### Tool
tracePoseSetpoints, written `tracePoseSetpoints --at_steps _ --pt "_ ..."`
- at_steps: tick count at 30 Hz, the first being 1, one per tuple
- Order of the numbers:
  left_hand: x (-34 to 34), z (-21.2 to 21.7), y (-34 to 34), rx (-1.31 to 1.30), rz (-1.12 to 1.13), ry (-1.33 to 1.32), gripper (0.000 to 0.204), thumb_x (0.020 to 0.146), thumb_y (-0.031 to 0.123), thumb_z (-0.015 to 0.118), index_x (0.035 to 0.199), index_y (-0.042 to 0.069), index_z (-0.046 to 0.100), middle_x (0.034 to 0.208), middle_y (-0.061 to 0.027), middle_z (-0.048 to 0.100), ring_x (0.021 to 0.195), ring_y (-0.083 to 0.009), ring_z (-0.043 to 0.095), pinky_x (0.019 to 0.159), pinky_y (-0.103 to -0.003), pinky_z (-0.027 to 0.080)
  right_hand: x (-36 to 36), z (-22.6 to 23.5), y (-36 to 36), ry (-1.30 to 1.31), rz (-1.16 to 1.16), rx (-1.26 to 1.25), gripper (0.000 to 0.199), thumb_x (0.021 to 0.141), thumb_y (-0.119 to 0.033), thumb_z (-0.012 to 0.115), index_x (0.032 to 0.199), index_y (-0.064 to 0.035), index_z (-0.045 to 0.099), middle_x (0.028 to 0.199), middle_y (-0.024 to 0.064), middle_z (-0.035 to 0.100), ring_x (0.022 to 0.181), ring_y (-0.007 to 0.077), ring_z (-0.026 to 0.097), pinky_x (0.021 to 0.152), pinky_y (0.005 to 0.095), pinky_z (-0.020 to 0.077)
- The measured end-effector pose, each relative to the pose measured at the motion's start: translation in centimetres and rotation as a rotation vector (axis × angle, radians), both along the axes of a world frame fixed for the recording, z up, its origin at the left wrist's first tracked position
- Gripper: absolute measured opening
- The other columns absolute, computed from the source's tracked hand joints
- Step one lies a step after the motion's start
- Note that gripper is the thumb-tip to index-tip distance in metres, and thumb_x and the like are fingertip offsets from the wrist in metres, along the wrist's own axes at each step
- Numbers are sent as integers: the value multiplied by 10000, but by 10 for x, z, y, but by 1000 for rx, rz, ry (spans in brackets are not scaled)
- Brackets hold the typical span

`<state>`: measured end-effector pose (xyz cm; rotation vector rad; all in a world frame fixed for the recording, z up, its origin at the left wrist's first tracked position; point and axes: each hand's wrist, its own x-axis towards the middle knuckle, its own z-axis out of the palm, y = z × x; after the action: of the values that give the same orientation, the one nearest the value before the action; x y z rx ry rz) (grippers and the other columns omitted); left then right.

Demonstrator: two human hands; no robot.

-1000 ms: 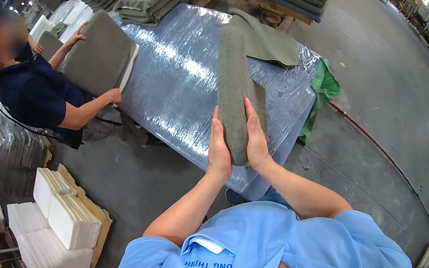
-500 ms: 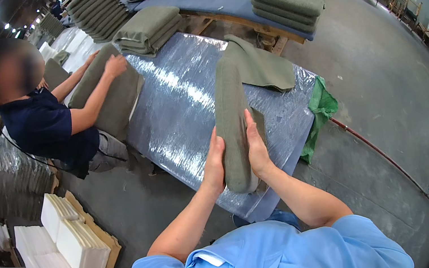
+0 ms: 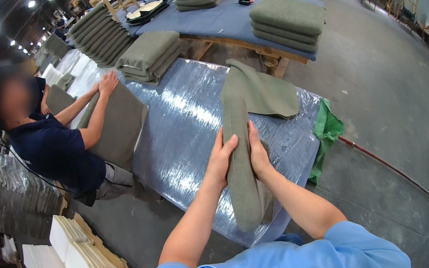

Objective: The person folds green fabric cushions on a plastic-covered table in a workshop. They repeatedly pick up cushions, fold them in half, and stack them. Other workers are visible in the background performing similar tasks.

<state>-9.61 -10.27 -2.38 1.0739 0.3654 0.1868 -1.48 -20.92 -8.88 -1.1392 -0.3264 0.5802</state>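
A grey-green fabric-covered cushion (image 3: 246, 191) stands on its narrow edge at the near part of a plastic-wrapped table (image 3: 182, 145). My left hand (image 3: 221, 158) presses its left side, thumb over the upper edge. Against the opposite side lies my right hand (image 3: 259, 155), fingers pointing away from me. Both hands grip the cushion around its middle. Just beyond it, a loose grey-green cloth piece (image 3: 267, 93) spreads over the table; the cushion's far end meets this cloth.
At left a co-worker (image 3: 55, 139) handles another grey-green cushion (image 3: 120, 122). Cushion stacks (image 3: 286, 21) stand on a blue table (image 3: 228, 16) beyond. A green cloth (image 3: 326, 131) hangs off the right corner beside a red hose (image 3: 380, 162). White foam pads (image 3: 71, 262) are piled at lower left.
The cushion has come nearer to me, and my hands have shifted along it toward its far end. The co-worker's hands have come together at the other cushion's upper edge. My view has tilted upward.
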Motion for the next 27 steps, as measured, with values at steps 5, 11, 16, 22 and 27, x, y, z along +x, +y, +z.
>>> tracePoseSetpoints --at_steps 5,11,16,22,27 --pt "37 -13 -2 173 7 82 908 974 282 740 1678 58 210 1534 -177 500 1343 -250 553 1095 -380 477 30 -18 13 -28 -77 54 843 1093 -677 332 1713 -134 157 1763 94 176 1612 275 186 1302 397 179" --pt "41 -9 -15 128 -19 41 981 961 258 742 1693 32 129 1567 -193 469 1399 -286 519 1136 -396 445 46 -43 9 265 -34 140 861 1081 -683 372 1718 -154 137 1765 63 174 1609 282 198 1307 412 187" --pt "19 24 -36 245 -21 -15 1006 957 265 738 1693 26 94 1615 -196 392 1481 -292 427 1196 -402 378 33 -7 -8 89 1 152 857 1098 -650 353 1715 -124 74 1775 100 116 1624 274 157 1313 404 170" --pt "-56 52 -75 602 -33 -368 1018 954 289 687 1690 49 27 1715 -192 188 1592 -321 226 1286 -485 209 -9 50 -49 -483 -65 246 913 1097 -614 363 1695 -2 47 1777 174 82 1640 307 95 1314 417 96" --pt "-101 39 -79 480 -12 -425 899 1002 363 632 1681 47 133 1727 -171 171 1610 -309 182 1296 -460 179 -63 64 -72 -461 -44 315 1091 996 -720 514 1700 -29 48 1771 146 114 1630 277 134 1308 431 131"
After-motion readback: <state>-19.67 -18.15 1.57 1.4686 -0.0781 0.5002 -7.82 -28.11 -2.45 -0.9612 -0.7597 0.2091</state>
